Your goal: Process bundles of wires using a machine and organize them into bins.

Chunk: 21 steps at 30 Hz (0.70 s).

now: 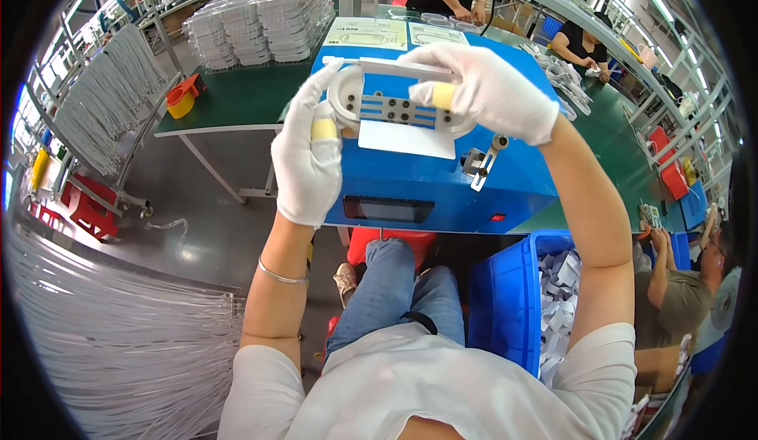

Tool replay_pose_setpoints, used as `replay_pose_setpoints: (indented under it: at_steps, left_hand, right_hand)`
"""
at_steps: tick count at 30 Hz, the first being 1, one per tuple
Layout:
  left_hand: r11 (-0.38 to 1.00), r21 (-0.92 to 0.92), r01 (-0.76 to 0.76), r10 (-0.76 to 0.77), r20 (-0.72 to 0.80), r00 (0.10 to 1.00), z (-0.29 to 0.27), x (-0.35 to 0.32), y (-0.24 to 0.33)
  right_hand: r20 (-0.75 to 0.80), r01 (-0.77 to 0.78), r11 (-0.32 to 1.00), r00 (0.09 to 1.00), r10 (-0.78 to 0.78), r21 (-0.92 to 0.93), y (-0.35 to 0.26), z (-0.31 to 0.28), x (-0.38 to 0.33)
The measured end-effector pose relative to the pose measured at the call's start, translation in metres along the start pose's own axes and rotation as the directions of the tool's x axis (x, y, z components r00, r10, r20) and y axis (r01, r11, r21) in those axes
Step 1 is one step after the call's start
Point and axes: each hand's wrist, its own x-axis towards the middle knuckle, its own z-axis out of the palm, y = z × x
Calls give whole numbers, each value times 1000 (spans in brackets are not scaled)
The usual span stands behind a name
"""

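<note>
On the blue machine in front of me, a white oval loop, apparently coiled cable, lies around a metal plate with bolts and slots. My left hand, in a white glove with a yellow thumb cover, curls around the loop's left end. My right hand, gloved the same way, has its fingers bent over the upper right side, with its thumb pointing inward. Its fingertips are partly hidden. A blank white card sits below the plate. To its right is a small metal bracket.
A blue bin of white paper scraps stands by my right leg. White cables hang on racks at left. Stacked clear trays and a yellow tape roll rest on the green table. Coiled white cables lie right; other people work nearby.
</note>
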Motion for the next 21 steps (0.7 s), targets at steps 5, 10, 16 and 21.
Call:
replay_pose_setpoints:
  at_steps: [5, 10, 16, 21]
  left_hand:
    - [911, -370, 179, -249, -152, 956, 16, -47, -2]
    - [424, -613, 667, -595, 367, 715, 43, -47, 8]
    - [782, -434, 448, -414, 177, 893, 34, -28, 83]
    - [968, -105, 227, -180, 334, 925, -6, -22, 104]
  right_hand:
    - [-47, -77, 997, 996, 77, -4, -2, 4, 1]
    - [-81, -83, 976, 994, 69, -199, -8, 4, 9]
    - [-191, 190, 952, 952, -238, -241, -52, -30, -34]
    - [-215, 70, 916, 962, -166, -395, -32, 3, -107]
